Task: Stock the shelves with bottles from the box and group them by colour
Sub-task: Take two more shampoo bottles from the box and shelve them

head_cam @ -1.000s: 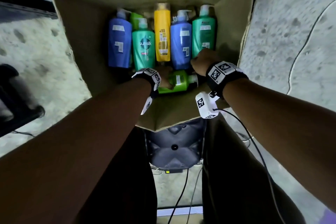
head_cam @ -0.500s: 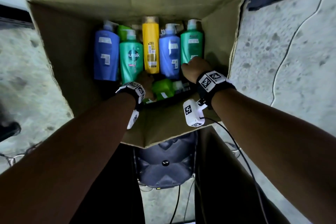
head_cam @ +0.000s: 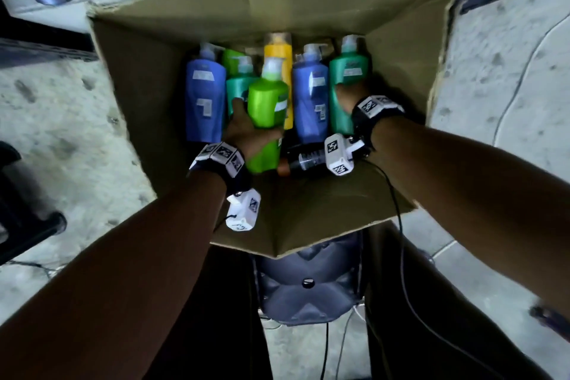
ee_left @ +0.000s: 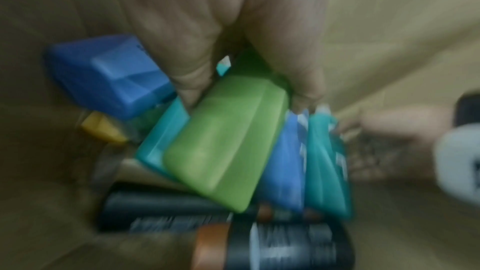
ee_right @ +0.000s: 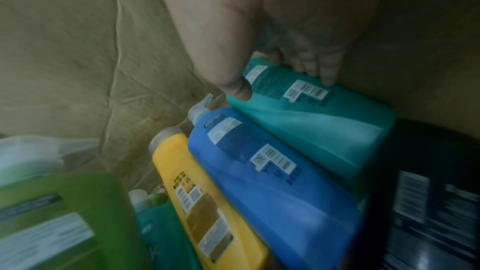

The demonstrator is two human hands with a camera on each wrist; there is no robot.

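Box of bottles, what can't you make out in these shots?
- Shelves: in no view.
- Black bottles' full count: head view, hidden by the right wrist camera; left wrist view blurred.
- Lime green bottle label: motion-blurred in every view.
- Second lime bottle: mostly hidden behind a teal one.
- Right hand fingers: head view, hidden behind the teal bottle.

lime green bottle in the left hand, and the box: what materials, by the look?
Lime green bottle: looks like moulded opaque plastic with a satin sheen; soft highlights along its rounded edges, stuck-on label. The left hand grips it.

Box: brown corrugated cardboard, matte; ragged torn top edges and creased walls. Fluting is not resolvable, so corrugation is an inference.
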